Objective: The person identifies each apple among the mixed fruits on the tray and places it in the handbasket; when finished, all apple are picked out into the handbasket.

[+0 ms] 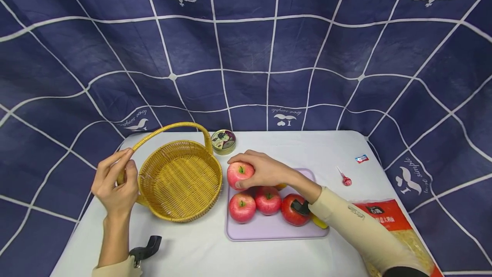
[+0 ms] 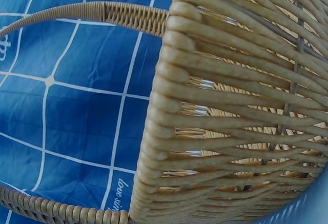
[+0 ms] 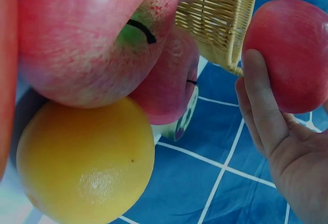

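My left hand (image 1: 117,183) grips the arched handle of a yellow wicker basket (image 1: 180,217), fingers curled near its left side. In the left wrist view the basket's woven wall (image 2: 236,101) and handle (image 2: 102,11) fill much of the picture; the hand is out of sight. My right hand (image 1: 265,170) holds a pink-red apple (image 1: 239,172) between thumb and fingers, over the tray's back left corner. The right wrist view shows that hand (image 3: 292,157) around the apple (image 3: 292,49), apart from the other fruit. More apples (image 1: 242,207) sit below it on the lilac tray (image 1: 276,235).
A darker red fruit (image 1: 292,215), an orange (image 3: 84,162) and something yellow (image 1: 320,222) share the tray. A round tin (image 1: 224,140) stands behind the basket's right side. To the right lie a lollipop (image 1: 346,181), a small wrapped sweet (image 1: 361,158) and a red noodle bag (image 1: 392,217).
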A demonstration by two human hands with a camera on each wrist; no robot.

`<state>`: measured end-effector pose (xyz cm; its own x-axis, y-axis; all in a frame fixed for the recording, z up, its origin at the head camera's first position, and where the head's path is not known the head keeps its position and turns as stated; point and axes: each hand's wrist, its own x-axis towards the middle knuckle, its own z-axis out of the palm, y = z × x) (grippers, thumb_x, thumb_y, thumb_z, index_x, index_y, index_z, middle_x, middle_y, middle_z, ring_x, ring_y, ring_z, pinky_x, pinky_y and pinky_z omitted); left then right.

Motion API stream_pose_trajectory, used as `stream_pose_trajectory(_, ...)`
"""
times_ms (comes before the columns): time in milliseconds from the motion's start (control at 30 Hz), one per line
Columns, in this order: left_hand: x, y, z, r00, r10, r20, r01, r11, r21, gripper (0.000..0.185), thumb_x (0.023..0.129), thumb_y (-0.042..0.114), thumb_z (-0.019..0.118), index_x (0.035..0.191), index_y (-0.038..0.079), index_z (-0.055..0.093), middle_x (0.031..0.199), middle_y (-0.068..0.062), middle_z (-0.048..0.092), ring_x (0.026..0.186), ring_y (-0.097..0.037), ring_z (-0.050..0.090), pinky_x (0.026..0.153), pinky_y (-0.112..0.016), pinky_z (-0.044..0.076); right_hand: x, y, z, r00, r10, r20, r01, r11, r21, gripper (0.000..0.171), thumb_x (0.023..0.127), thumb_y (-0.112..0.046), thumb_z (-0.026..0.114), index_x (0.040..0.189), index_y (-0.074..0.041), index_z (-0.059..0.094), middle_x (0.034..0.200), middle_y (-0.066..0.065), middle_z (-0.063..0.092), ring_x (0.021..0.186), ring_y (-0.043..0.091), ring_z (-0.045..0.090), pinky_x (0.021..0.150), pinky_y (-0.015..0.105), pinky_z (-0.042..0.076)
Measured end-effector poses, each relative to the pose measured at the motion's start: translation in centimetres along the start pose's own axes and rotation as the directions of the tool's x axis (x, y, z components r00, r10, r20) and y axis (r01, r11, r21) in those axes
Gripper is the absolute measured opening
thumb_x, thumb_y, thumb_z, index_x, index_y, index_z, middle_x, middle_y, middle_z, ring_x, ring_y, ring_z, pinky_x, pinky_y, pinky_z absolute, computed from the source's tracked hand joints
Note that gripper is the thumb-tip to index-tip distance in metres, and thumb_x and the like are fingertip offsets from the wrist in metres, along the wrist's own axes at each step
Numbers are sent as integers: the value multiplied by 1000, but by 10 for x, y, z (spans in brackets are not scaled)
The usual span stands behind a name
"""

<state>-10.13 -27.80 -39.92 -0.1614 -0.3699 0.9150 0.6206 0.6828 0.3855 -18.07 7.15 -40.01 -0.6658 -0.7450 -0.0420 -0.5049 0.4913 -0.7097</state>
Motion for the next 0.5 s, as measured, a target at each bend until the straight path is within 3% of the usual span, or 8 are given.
stream_pose_trajectory(300,1,2,1,1000,-4,-1,4,1000,-3,14,87,3,69,93,-6,78,97,-20,73,92,-27,72,83,-14,51,9,-3,2,1000,-19,7,19,1000,-19,57,79,-47,78,132,-44,57,115,-13,57,103,5,56,87,29,52)
stream_pose_trajectory(500,1,3,0,1000,-4,2,4,1000,-9,14,86,2,68,93,-6,78,98,-19,73,92,-27,72,81,-12,50,15,-6,5,999,-37,18,37,999,-9,59,79,-48,78,134,-37,59,114,-12,58,104,6,55,86,30,52)
